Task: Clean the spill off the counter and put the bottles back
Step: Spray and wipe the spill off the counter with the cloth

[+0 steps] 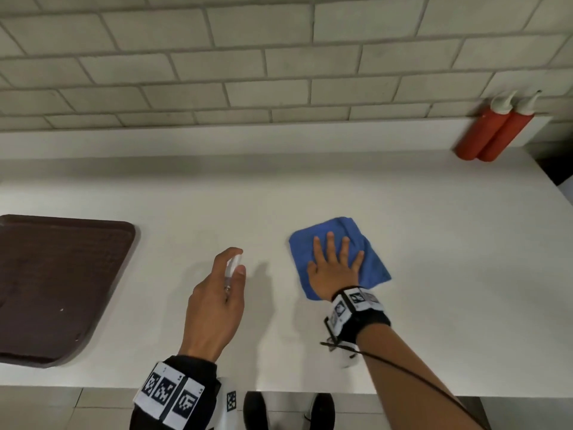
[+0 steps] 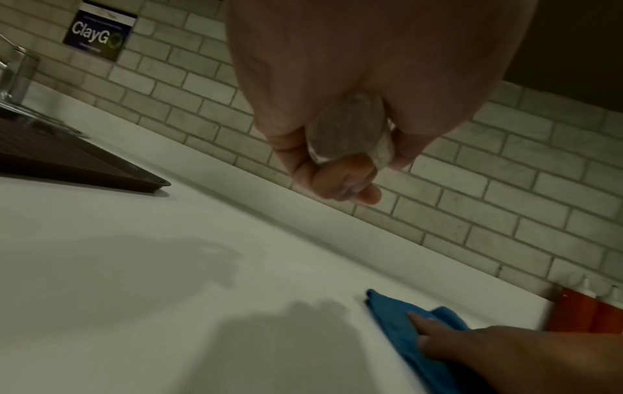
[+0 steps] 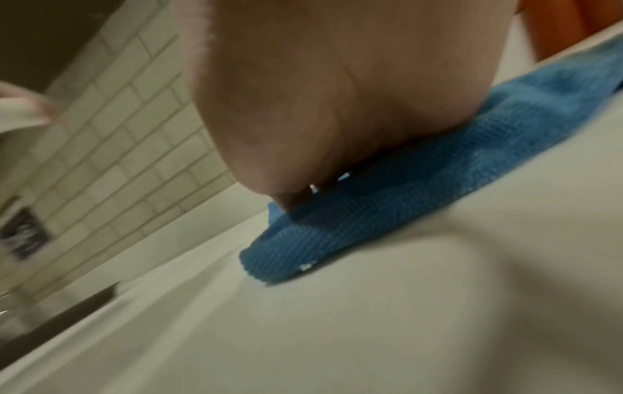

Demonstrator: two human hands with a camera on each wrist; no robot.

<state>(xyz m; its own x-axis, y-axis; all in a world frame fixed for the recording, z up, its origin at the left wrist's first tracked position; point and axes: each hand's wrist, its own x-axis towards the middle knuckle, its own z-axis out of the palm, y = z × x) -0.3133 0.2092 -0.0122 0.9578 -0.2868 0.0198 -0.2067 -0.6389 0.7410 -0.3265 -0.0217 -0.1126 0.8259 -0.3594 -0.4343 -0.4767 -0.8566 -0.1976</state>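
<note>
Pale brick-tile wall (image 1: 279, 57); tiled floor (image 1: 62, 408).

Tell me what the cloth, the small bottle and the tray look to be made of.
Blue cloth: woven fabric, probably microfibre; ribbed weave shows in the right wrist view. Small bottle in the left hand: clear, glossy, likely plastic, possibly glass. Brown tray: matte, textured surface, probably plastic.
</note>
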